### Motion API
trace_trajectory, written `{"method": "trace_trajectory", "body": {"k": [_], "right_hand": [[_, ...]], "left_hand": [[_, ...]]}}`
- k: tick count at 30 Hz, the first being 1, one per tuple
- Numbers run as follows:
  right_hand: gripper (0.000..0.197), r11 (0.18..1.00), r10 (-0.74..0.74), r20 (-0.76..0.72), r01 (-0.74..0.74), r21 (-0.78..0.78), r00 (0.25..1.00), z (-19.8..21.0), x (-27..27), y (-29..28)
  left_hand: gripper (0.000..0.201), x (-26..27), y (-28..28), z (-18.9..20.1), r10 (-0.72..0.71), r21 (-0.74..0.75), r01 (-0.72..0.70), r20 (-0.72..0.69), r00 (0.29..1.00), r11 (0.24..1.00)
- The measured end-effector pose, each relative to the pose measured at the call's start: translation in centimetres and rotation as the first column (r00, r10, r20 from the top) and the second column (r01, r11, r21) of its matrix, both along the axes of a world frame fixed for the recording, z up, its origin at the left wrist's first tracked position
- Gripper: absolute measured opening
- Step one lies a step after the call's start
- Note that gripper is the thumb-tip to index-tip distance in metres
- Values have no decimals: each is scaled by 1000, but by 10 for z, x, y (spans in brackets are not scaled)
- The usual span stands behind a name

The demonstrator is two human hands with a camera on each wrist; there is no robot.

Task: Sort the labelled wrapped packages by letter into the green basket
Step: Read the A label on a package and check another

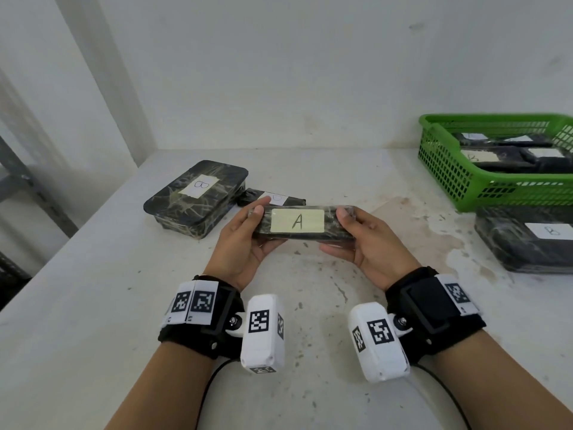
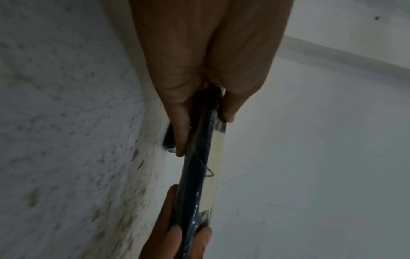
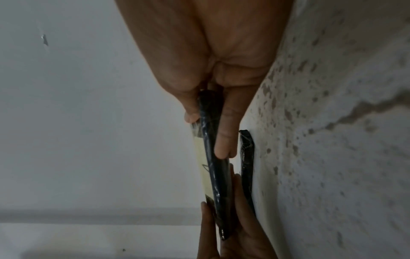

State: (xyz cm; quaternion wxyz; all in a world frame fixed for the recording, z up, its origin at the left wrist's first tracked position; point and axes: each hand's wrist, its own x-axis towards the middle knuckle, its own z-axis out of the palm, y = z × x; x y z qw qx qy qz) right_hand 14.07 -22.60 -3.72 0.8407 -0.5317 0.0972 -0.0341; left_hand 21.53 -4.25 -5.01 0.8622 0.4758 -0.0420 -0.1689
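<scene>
A slim black wrapped package labelled A [image 1: 302, 223] is held level above the table, label up. My left hand [image 1: 248, 237] grips its left end, thumb on top and fingers beneath. My right hand [image 1: 359, 240] grips its right end the same way. The left wrist view shows the package [image 2: 199, 166] edge-on between thumb and fingers; the right wrist view shows the same package [image 3: 213, 163] edge-on. The green basket [image 1: 465, 184] stands at the far right and holds several black wrapped packages. One of them shows a B label.
A large wrapped package labelled B [image 1: 197, 198] lies at the back left, with a small flat package [image 1: 273, 198] beside it. Another B package [image 1: 527, 240] sits in front of the basket. White walls close the table's back and left.
</scene>
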Motion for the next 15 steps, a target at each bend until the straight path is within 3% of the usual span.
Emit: {"method": "trace_trajectory", "body": {"k": [4, 9, 14, 15], "right_hand": [[21, 999, -30, 10, 31, -11, 999, 0, -1, -2], [24, 998, 2, -7, -2, 62, 1000, 7, -4, 5], [18, 997, -35, 100, 27, 76, 994, 7, -6, 8], [17, 996, -42, 118, 33, 79, 992, 7, -7, 7]], "left_hand": [[27, -3, -2, 0, -92, -15, 92, -20, 996, 996], [18, -3, -2, -2, -32, 16, 31, 61, 998, 999], [16, -8, -1, 3, -57, -9, 59, 101, 993, 998], [23, -10, -2, 4, -70, -16, 72, 102, 992, 997]]}}
